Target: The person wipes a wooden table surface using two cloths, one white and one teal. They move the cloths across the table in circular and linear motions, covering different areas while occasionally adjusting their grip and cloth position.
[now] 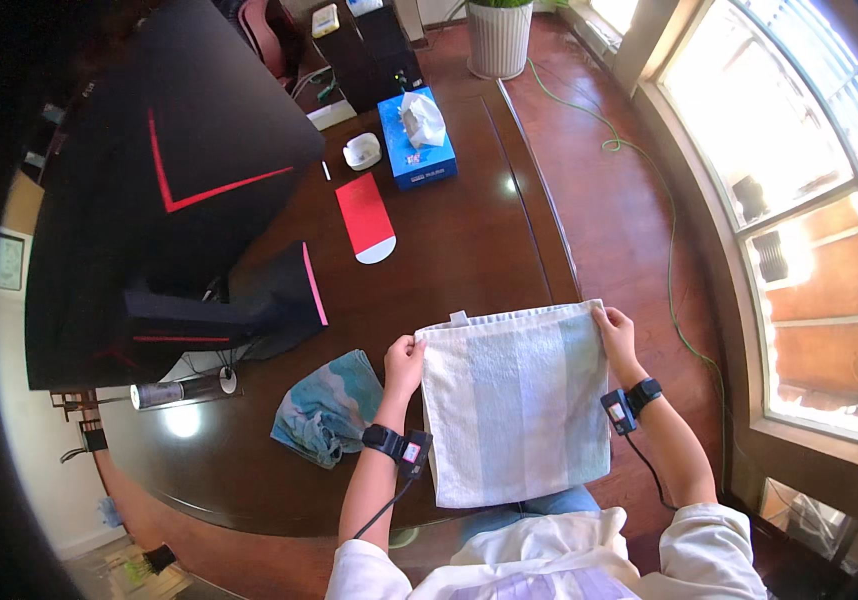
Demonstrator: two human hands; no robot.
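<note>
A white towel with pale blue-grey stripes [519,410] hangs stretched between my two hands, a small white tag showing on its top edge. My left hand [404,362] pinches the upper left corner, and my right hand [615,335] pinches the upper right corner. The lower part of the towel hangs in front of my lap. Beside my left forearm, a crumpled blue and teal towel [327,408] lies on the dark wooden desk [449,250]. Each wrist wears a black strap with a small cabled device.
Farther back on the desk are a red envelope [364,217], a white ashtray [361,151] and a blue tissue box [417,140]. A large black monitor [179,130] stands at the left. To the right, a green cable [671,230] runs along the floor below the windows.
</note>
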